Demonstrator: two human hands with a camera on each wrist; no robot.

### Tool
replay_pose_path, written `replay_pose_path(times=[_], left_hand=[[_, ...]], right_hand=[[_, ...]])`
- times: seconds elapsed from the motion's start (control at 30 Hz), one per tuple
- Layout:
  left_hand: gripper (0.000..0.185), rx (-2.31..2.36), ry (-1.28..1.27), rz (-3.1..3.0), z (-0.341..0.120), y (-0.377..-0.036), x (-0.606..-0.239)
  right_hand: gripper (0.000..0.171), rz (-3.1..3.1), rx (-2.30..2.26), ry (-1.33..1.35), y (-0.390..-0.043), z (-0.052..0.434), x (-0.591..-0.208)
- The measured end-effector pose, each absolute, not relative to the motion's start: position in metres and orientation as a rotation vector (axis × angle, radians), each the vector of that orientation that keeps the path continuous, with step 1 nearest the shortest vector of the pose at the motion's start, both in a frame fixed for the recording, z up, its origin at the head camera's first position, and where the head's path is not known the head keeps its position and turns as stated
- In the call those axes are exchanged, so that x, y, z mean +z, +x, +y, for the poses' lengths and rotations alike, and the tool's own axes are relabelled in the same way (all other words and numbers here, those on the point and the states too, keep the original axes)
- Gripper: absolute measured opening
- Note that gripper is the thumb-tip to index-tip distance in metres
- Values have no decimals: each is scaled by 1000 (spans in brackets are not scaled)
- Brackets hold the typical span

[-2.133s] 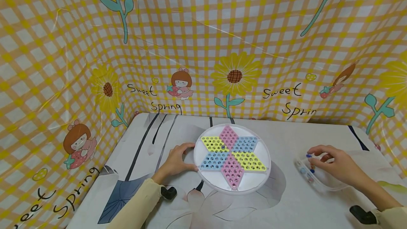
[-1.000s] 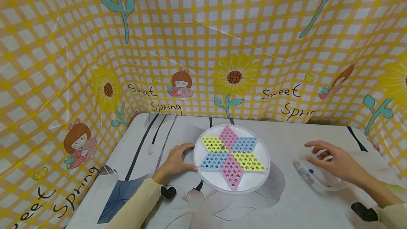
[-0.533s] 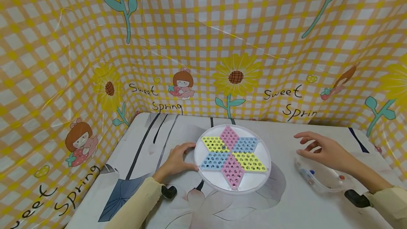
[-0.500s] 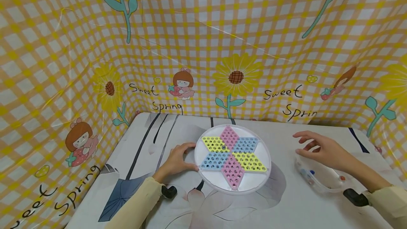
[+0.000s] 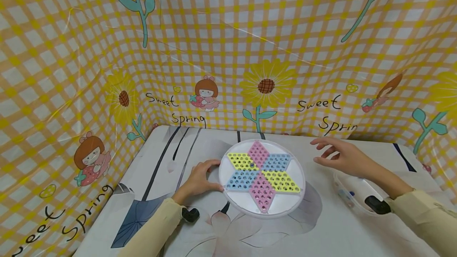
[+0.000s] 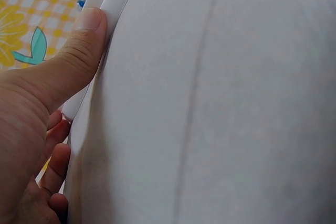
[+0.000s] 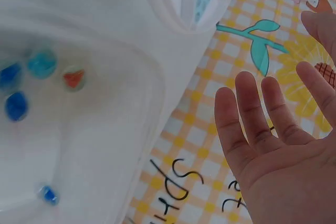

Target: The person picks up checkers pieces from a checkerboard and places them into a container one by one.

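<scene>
Board: a round white plastic tray with a six-pointed star of pink, yellow and blue perforated fields, lying flat at centre frame on the desk. Judge it light, rigid and smooth-rimmed; expect it to slide on the desk cover if you push it sideways. Take hold at the raised rim, never on the perforated star.

Your left hand grips the rim on the board's left side. In the left wrist view the thumb lies over the top of the rim and the fingers curl beneath it.

Your right hand hovers right of the board with fingers spread and straight, holding nothing; the right wrist view shows an empty palm. It touches neither the board nor the tub.

The tub, clear plastic, sits at lower right of the frame. It holds small marbles, blue, teal and red. Judge these hard, slippery and prone to rolling; pinch one at a time between fingertips.

Changes since two seconds ago:
- Right hand has left the tub, where its fingers were among the marbles, and moved up and left toward the board.
- Left hand and board are unchanged.
</scene>
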State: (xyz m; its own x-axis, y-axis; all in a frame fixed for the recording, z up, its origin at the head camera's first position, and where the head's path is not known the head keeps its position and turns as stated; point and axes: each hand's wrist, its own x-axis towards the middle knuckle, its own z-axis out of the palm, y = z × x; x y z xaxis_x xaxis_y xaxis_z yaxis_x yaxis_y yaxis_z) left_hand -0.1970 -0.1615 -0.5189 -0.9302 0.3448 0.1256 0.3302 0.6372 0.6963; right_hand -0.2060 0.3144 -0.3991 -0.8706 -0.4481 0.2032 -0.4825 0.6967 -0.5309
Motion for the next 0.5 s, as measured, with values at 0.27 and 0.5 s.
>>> replay_pose_path(times=[0.27, 0.5], left_hand=[[87, 1201, 583, 2822, -161, -197, -518], [87, 1191, 572, 2820, -160, -196, -517]], right_hand=[[45, -2842, 916, 803, -215, 297, -395], [46, -2853, 956, 818, -223, 283, -394]])
